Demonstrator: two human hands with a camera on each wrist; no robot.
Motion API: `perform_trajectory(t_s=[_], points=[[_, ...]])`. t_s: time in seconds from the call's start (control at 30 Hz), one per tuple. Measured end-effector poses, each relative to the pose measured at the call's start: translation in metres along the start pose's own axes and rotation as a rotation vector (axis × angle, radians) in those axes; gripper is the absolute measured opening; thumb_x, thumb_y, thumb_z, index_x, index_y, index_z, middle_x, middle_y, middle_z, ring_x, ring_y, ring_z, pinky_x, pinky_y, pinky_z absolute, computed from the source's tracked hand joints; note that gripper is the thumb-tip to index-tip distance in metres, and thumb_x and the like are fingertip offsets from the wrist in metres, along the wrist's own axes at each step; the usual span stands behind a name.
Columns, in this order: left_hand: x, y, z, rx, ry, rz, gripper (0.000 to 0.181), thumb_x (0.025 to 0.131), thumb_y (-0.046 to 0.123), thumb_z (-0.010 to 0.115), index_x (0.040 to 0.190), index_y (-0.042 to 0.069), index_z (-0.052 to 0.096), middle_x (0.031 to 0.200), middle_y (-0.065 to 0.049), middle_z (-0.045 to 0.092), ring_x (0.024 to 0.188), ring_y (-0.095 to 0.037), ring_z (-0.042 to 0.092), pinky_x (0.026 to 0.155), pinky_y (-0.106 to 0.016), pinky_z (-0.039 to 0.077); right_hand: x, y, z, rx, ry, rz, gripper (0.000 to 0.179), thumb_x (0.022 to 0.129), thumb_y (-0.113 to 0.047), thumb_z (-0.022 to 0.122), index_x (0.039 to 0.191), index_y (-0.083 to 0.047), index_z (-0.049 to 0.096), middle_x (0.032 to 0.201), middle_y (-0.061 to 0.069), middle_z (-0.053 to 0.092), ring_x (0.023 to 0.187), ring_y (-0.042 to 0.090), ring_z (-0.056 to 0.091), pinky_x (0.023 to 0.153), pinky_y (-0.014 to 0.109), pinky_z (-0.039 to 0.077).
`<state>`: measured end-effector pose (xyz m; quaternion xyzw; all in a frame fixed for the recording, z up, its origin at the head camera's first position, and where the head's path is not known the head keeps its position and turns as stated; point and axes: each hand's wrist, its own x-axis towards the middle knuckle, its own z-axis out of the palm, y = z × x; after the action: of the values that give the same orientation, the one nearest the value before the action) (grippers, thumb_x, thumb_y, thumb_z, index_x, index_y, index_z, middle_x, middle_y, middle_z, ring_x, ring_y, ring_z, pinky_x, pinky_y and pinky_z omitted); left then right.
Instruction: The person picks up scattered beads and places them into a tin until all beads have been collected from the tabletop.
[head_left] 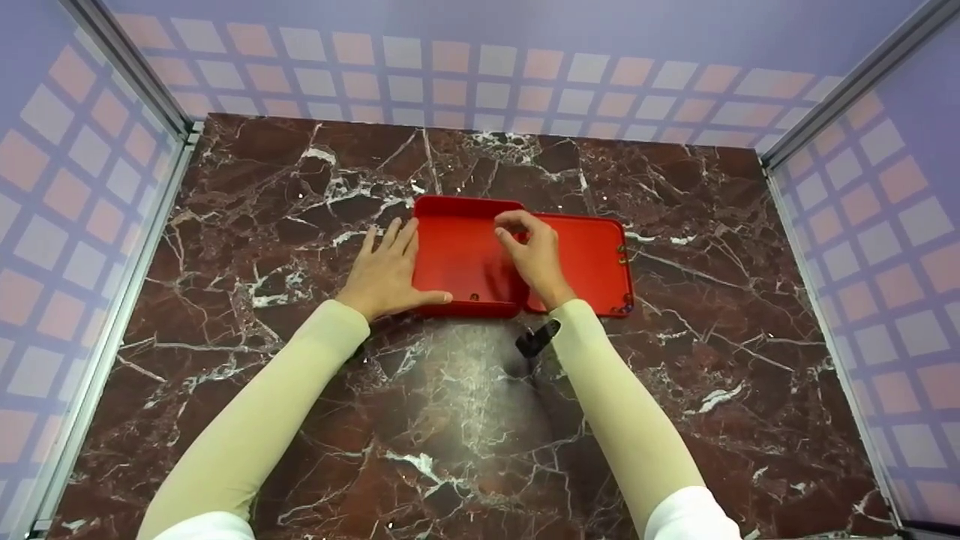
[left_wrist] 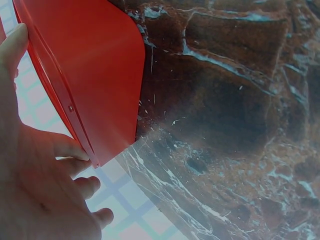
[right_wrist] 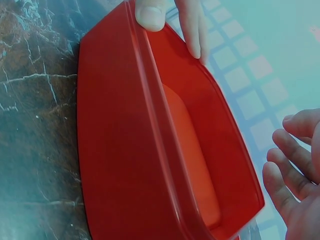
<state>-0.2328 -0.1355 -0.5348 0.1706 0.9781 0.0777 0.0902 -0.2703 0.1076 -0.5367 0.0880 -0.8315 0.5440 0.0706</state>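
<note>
An open red box (head_left: pixel 461 251) with raised front and back walls lies in the middle of the marble surface. My left hand (head_left: pixel 386 274) rests at its left end, fingers spread and straight along the edge, thumb laid over the front wall. A small brass-coloured piece (head_left: pixel 474 297) lies in the box near that wall. Above the box's right end hovers my right hand (head_left: pixel 536 251), its fingers loosely bent. In the right wrist view, no object shows between the right hand's fingers (right_wrist: pixel 285 192). The box's high side wall (right_wrist: pixel 120 135) fills much of that view.
Against the box's right end lies a flat red tray (head_left: pixel 581 259) with a low rim. Several small brass-coloured pieces (head_left: pixel 622 255) sit along its right edge, too small to name. A black device (head_left: pixel 536 339) is on the right wrist. Checkered panels (head_left: pixel 495 71) border the marble table (head_left: pixel 247 225).
</note>
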Motion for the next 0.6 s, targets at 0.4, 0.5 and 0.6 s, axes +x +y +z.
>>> perform_trajectory(t_s=[0.4,0.5,0.6], points=[[-0.001,0.001,-0.002,-0.018,-0.007,0.0,0.122,0.073,0.086,0.047,0.154,0.001,0.016,0.164,-0.012,0.008,0.152,-0.032,0.001,0.121,-0.058,-0.001,-0.001,0.001,-0.01,0.0,0.001,0.019,0.016,0.09,-0.012,0.068,0.105,-0.007,0.071,0.1,0.006,0.072,0.094,0.017,0.064,0.082,0.04,0.051],[-0.002,0.001,-0.002,-0.019,-0.007,0.001,0.122,0.072,0.086,0.047,0.154,0.001,0.016,0.164,-0.012,0.008,0.152,-0.032,0.001,0.121,-0.058,-0.002,-0.002,0.003,-0.013,0.002,0.009,0.021,0.015,0.09,-0.011,0.068,0.104,-0.008,0.071,0.101,0.007,0.072,0.095,0.021,0.064,0.081,0.04,0.052],[-0.002,0.001,-0.002,-0.012,-0.001,-0.001,0.12,0.073,0.084,0.05,0.154,0.002,0.017,0.164,-0.011,0.009,0.152,-0.031,0.001,0.121,-0.057,0.0,-0.002,0.004,-0.015,0.007,0.019,0.021,0.015,0.089,-0.01,0.068,0.103,-0.009,0.072,0.1,0.008,0.072,0.095,0.025,0.064,0.079,0.037,0.051]])
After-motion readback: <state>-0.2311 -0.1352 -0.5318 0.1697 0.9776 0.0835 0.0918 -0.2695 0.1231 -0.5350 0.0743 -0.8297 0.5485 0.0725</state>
